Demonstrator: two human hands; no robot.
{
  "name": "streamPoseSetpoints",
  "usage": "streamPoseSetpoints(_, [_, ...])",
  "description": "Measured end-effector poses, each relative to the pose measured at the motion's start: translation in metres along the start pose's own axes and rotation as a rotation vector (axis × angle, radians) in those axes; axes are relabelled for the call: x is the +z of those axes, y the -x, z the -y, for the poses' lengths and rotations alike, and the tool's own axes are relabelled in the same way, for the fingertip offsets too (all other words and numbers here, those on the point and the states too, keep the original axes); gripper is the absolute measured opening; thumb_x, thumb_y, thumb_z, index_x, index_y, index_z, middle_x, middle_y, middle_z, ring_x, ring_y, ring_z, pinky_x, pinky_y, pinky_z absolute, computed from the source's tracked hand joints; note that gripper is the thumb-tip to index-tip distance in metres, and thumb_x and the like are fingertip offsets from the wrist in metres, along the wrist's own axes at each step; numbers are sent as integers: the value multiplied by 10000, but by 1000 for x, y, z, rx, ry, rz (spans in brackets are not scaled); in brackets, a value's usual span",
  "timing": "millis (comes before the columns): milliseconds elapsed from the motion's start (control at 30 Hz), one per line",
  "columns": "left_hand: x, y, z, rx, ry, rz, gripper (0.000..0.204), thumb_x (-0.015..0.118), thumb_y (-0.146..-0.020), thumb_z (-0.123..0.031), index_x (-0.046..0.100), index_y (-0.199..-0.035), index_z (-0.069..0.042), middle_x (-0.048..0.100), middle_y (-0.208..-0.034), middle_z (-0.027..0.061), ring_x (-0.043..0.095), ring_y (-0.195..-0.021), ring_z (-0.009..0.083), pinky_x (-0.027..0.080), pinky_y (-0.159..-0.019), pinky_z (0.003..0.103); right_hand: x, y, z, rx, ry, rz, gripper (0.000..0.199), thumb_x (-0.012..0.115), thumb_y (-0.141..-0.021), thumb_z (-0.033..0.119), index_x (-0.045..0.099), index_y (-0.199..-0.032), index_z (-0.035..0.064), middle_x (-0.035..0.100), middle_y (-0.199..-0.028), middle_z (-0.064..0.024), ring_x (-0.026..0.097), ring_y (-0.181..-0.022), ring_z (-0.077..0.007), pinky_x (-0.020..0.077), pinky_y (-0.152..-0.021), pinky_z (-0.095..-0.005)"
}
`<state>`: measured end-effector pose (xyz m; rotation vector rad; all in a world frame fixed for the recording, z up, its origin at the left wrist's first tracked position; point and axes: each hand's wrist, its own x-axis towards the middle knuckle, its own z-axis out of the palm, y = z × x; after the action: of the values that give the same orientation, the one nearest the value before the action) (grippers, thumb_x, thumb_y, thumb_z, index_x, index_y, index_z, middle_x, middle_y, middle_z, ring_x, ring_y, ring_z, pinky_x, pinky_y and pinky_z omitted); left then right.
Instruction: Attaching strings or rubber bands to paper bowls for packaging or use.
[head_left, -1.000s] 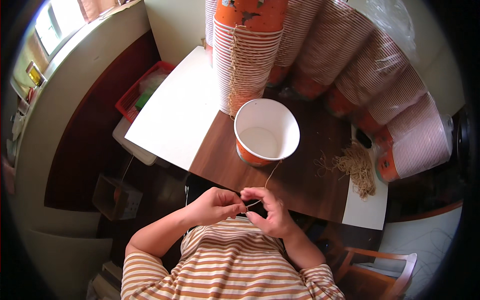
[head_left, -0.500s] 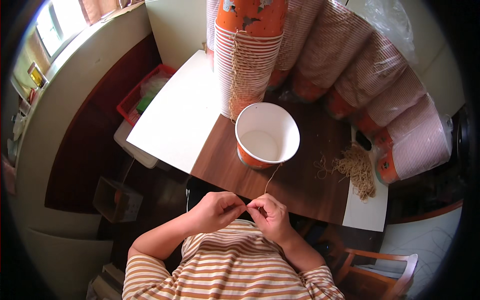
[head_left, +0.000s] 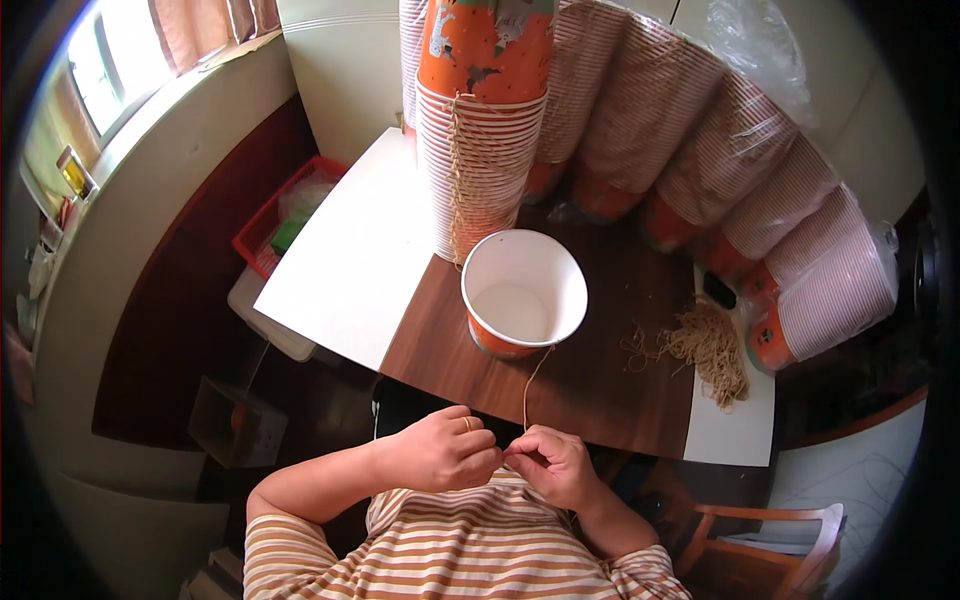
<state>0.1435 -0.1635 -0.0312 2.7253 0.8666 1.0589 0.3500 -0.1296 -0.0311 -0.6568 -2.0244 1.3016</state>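
Note:
A white paper bucket (head_left: 525, 290) with an orange outside stands open, mouth up, near the table's front edge. From a hole at its near rim, a thin tan string (head_left: 527, 395) runs down to my right hand (head_left: 555, 468), which pinches it between thumb and fingers. My left hand (head_left: 450, 450), wearing a ring, is closed with its fingertips against those of the right. Both hands meet at the string in front of my striped shirt, just off the table edge; the piece between the fingertips is mostly hidden.
Behind the bucket rises a tall stack of nested buckets (head_left: 480, 170) with braided string down its side. More wrapped stacks (head_left: 690, 170) line the back right. A heap of loose string (head_left: 710, 355) lies at the right of the table (head_left: 440, 345). A wooden chair (head_left: 770, 515) stands at lower right.
My left hand has turned so its back and ring face up, fingertips still at the right hand's. Both hands sit slightly lower in view, as do the bucket and stack.

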Motion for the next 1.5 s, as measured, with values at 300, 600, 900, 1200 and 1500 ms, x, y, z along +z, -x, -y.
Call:
streamPoseSetpoints(300, [-15,-20,-3,178,-87,80,133,597,-726,-163,583,-779,-41,426,-675,10,461,-591,142,366,-533,289,-10,9,6,42,-84,31,118,702,-782,20,617,-864,35,596,-729,-45,538,-589,-85,424,-518,-213])
streamPoseSetpoints(600, [-13,-22,0,142,54,24,146,616,-736,-145,599,-821,-27,446,-692,15,478,-599,154,377,-552,300,-11,7,10,-170,69,-16,208,706,-729,-41,604,-892,40,600,-763,-71,577,-621,-160,444,-524,-247])
streamPoseSetpoints(900, [-36,-54,69,-308,2,82,163,697,-720,-166,628,-803,-45,584,-762,109,607,-727,300,489,-618,387,-22,-10,10,-75,-1,-223,74,672,-752,-21,644,-795,31,598,-746,-37,503,-600,-74,370,-513,-197])
streamPoseSetpoints(1200, [-5,-71,184,-856,-388,15,237,584,-753,-106,569,-956,15,603,-785,188,603,-758,378,492,-692,448,-72,-42,27,-73,50,-300,30,677,-791,40,648,-794,36,571,-747,9,454,-594,-27,349,-514,-181])
streamPoseSetpoints(1500, [3,-56,69,-1132,672,-197,458,570,-827,-46,434,-1247,73,592,-759,76,601,-617,104,482,-521,235,-89,-76,-7,74,233,-72,68,659,-788,87,651,-834,37,594,-763,-30,521,-663,-101,422,-603,-244])
